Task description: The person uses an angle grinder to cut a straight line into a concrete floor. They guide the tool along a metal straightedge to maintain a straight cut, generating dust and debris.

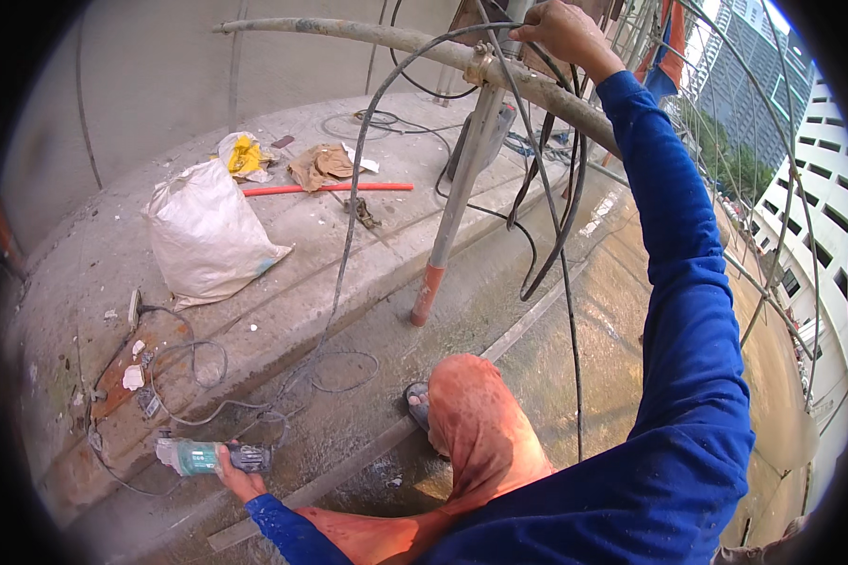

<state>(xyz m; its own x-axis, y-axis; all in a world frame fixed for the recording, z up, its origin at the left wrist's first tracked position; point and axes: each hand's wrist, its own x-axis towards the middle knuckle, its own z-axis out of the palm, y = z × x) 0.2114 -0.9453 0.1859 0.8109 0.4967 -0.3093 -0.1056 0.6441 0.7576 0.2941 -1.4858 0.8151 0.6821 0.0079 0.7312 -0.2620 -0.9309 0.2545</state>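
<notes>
Two bare hands are at work, well apart in the frame. At the lower left, the left hand (239, 476) is wrapped around a teal and dark-grey cylindrical power tool (198, 458), whose pale, dusty head points toward the left edge. At the top, right of centre, the fingers of the right hand (565, 38) are pinched together on a long black rubber cable (372, 113), which arcs down through the middle of the frame to loose loops near the power tool.

Just beside the right hand, a grimy round metal pipe (330, 26) crosses the upper frame, clamped to a grey metal post (462, 202) with a reddish lower end. At the left of centre, a bulging white woven sack (212, 231) sits on the grey concrete ledge (75, 282). Behind it lie a thin red rod (386, 186), crumpled brown paper (320, 167) and a yellow wrapper (245, 157).
</notes>
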